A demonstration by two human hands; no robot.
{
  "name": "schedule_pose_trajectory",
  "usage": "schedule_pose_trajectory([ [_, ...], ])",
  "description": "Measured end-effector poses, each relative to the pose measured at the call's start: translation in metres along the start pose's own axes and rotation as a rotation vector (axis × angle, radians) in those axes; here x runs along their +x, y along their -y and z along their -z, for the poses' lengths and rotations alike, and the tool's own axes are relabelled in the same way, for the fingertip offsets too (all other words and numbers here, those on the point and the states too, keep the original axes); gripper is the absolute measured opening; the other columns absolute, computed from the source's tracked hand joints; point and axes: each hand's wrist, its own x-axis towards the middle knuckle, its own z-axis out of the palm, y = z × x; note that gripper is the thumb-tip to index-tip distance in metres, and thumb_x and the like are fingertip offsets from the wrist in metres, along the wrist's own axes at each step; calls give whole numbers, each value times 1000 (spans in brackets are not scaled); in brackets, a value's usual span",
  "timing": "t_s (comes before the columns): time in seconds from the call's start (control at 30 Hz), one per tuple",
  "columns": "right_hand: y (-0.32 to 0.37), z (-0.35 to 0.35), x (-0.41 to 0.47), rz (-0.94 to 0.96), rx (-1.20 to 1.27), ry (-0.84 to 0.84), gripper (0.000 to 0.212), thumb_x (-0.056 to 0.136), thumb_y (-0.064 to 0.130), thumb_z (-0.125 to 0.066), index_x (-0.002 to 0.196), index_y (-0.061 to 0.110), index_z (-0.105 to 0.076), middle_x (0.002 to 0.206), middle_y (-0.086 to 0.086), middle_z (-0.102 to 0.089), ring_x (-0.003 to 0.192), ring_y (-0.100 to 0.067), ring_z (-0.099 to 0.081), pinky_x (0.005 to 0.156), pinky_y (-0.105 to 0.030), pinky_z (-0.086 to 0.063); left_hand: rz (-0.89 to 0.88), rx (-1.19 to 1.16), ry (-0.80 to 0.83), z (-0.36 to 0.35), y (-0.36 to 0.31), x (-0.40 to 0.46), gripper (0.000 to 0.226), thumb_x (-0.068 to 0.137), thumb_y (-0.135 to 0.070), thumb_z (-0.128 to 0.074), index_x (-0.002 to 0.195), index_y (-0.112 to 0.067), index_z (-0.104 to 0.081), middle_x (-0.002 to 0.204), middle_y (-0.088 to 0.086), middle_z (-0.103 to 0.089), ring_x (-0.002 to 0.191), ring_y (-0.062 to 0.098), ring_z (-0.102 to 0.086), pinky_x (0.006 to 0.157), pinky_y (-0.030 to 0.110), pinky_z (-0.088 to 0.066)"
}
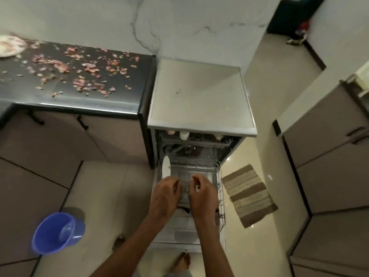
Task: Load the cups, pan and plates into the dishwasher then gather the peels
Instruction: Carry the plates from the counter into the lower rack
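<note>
Both hands hang over the pulled-out lower rack (220, 188) at lower centre: left hand (165, 194) and right hand (202, 194) with fingers curled; whether they hold anything, I cannot tell. A plate (166, 166) stands at the rack's left; peels (79, 68) litter the counter (69, 98), upper left.

White plate (166, 167) stands on edge at left of pulled-out lower dishwasher rack (219, 182). Pink peels (79, 70) lie scattered over dark desk (79, 102); another plate (10, 46) at its far-left end.

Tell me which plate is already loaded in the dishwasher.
The white plate standing on edge at the left of the lower rack; the other plate lies flat on the dark counter among peels.
</note>
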Motion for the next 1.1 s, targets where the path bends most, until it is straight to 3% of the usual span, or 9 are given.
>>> schedule_pose_trajectory([
  [0.17, 74, -13, 5, 146, 26, 60, 13, 98, 29, -63, 109, 28, -71, 88, 11, -72, 74, -7, -65, 66, -32, -57, 42, -115, -138, 90, 26, 5, 10, 90, -11, -72, 96, -17, -76, 89, -10, -72, 76, 0, -63, 73, 6, -47],
  [0.23, 108, -21, 8, 135, 91, 103, 15, 99, 31, -64, 112, 32, -71, 86, 13, -73, 73, -1, -66, 67, -31, -59, 105, -196, -181, 131, 41, 11, 13, 89, -12, -73, 101, -17, -77, 91, -10, -74, 81, -2, -67, 75, 10, -51],
  [0.33, 163, -43, 7, 139, 243, 114, 13, 96, 25, -70, 108, 28, -74, 82, 14, -73, 75, 4, -67, 67, -15, -53, 198, -331, -308, 192, 63, 21, 14, 87, -11, -76, 99, -17, -79, 87, -11, -75, 80, -5, -68, 73, 10, -51],
  [0.4, 201, -63, 1, 151, 322, 147, 11, 95, 21, -72, 104, 25, -76, 79, 14, -74, 74, 4, -68, 65, -10, -50, 234, -413, -346, 230, 82, 26, 13, 86, -12, -77, 98, -18, -79, 84, -10, -76, 78, -1, -70, 75, 19, -56],
  [0.5, 254, -97, -9, 181, 404, 209, 8, 96, 21, -71, 101, 24, -76, 78, 14, -76, 74, 2, -71, 67, -15, -55, 256, -548, -340, 284, 112, 27, 13, 88, -9, -75, 98, -17, -78, 83, -3, -77, 78, 13, -74, 76, 34, -60],
  [0.6, 300, -130, -17, 220, 447, 294, 9, 96, 21, -70, 100, 27, -75, 81, 13, -77, 78, -3, -73, 76, -25, -60, 273, -638, -384, 332, 138, 24, 14, 89, -5, -72, 99, -13, -77, 85, 3, -78, 81, 21, -75, 77, 40, -61],
  [0.73, 351, -162, -23, 288, 411, 409, 10, 96, 22, -70, 101, 29, -75, 81, 14, -76, 78, -2, -73, 80, -32, -62, 284, -702, -423, 379, 162, 17, 14, 91, -4, -70, 101, -12, -75, 89, 6, -77, 85, 23, -75, 74, 29, -60],
  [0.93, 405, -200, -11, 379, 353, 535, 12, 96, 24, -70, 101, 34, -74, 82, 15, -77, 78, -1, -73, 83, -34, -61, 287, -721, -480, 422, 191, 31, 15, 93, -2, -66, 103, -10, -75, 89, 7, -77, 85, 21, -75, 74, 30, -60],
  [1.1, 448, -241, 15, 442, 425, 604, 12, 96, 16, -71, 102, 25, -76, 83, 10, -78, 79, -8, -75, 83, -41, -62, 310, -672, -504, 455, 221, 61, 15, 93, -2, -66, 101, -11, -74, 87, 6, -77, 83, 19, -74, 70, 23, -58],
])
